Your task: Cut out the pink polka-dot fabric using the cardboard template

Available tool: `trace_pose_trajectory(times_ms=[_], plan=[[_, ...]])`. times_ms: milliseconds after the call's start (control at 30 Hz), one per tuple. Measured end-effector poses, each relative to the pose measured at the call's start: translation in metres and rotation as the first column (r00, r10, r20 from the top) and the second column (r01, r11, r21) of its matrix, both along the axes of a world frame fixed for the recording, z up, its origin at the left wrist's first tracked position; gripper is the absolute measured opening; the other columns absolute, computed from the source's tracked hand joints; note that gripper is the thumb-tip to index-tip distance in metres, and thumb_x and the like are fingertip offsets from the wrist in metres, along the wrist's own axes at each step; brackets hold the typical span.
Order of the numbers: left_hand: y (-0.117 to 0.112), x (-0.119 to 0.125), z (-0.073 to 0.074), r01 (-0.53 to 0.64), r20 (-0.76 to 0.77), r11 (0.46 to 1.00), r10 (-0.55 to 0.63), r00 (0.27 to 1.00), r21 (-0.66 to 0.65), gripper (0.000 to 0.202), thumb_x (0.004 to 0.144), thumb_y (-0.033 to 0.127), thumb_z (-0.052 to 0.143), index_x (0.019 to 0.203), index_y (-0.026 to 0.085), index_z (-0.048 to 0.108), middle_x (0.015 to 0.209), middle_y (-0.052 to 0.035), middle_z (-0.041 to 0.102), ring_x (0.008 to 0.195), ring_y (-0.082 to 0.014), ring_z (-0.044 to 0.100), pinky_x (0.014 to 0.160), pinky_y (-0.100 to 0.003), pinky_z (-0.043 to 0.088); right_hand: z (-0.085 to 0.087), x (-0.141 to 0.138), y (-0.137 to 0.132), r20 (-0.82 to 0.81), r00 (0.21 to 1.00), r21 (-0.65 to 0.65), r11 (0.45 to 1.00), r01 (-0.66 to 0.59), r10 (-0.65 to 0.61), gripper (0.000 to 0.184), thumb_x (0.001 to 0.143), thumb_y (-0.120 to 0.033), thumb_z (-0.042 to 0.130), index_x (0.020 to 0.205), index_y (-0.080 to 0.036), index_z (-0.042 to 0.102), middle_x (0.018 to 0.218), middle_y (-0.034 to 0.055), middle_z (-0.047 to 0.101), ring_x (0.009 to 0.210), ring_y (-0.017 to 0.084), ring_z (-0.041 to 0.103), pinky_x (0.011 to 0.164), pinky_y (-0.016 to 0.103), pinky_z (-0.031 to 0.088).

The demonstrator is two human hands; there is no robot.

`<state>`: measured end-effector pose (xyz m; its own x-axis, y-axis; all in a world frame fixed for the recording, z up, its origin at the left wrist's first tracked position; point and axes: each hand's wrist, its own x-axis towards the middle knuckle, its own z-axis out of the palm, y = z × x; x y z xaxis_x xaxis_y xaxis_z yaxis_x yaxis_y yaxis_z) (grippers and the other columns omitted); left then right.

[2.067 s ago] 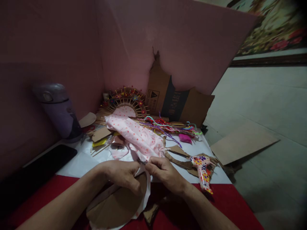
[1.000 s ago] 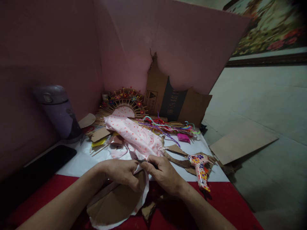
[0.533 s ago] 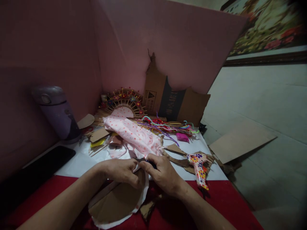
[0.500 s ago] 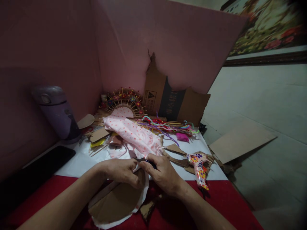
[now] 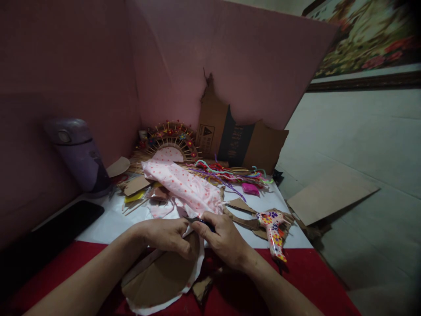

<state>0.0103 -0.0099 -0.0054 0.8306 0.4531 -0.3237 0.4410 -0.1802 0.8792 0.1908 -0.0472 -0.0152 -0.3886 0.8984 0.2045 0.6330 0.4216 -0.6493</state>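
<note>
A flat brown cardboard piece with a rounded edge point(image 5: 161, 281) is gripped by the left hand point(image 5: 167, 239), the thumb being laid across its upper part. Along its rim the piece is bordered by white cloth point(image 5: 148, 310), and it is held low in front, over a bright red table cover point(image 5: 305, 276). A slim dark tool point(image 5: 206, 224) is clasped by the thumb and fingers of the right hand point(image 5: 223, 239) (its kind cannot be told, most of it being covered), and its tip is pointed toward the left hand. A small torn brown cardboard scrap point(image 5: 201, 289) is seen just to the right of the piece. Beyond the hands, a rumpled pale pink cloth with red dots point(image 5: 184, 186) is spread over white sheeting point(image 5: 108, 224). To the right, a flower-patterned plastic glue gun point(image 5: 272, 230) is laid among torn brown cardboard strips point(image 5: 243, 205).
</note>
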Motion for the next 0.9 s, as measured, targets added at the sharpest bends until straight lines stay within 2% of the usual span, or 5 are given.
trace_pose_trajectory(times_ms=[233,500,900], plan=[[-0.0008,0.0017,0.0044,-0.01,-0.014,1.0,0.009,1.0,-0.019,0.016,0.058,0.022,0.056,0.073,0.015,0.055,0.065,0.0037,0.046,0.062,-0.0116,0.042,0.054,-0.02,0.037,-0.0002,0.0008,-0.0007,0.0,1.0,0.002,1.0,0.001,-0.001,0.04,0.089,-0.047,0.043,0.065,-0.017,0.049,0.058,-0.0034,0.045,0.055,0.01,0.038,0.052,0.022,0.025],[0.001,-0.0008,-0.0017,0.014,0.014,0.999,-0.014,1.0,-0.033,0.015,0.06,0.022,0.055,0.073,0.015,0.055,0.067,0.0035,0.046,0.064,-0.0116,0.041,0.058,-0.021,0.037,0.001,-0.0002,0.0006,-0.001,1.0,0.006,1.0,0.003,-0.003,0.039,0.089,-0.046,0.043,0.063,-0.017,0.047,0.057,-0.0039,0.044,0.055,0.009,0.037,0.052,0.022,0.025],[-0.0027,0.0024,0.0055,-0.047,-0.056,0.999,0.046,0.997,-0.024,0.016,0.061,0.024,0.056,0.074,0.016,0.056,0.068,0.004,0.047,0.065,-0.0126,0.043,0.059,-0.022,0.037,0.0034,-0.0008,-0.0027,0.039,0.999,0.029,0.999,0.026,-0.027,0.039,0.088,-0.047,0.045,0.063,-0.017,0.048,0.056,-0.0029,0.046,0.055,0.01,0.039,0.052,0.023,0.025]])
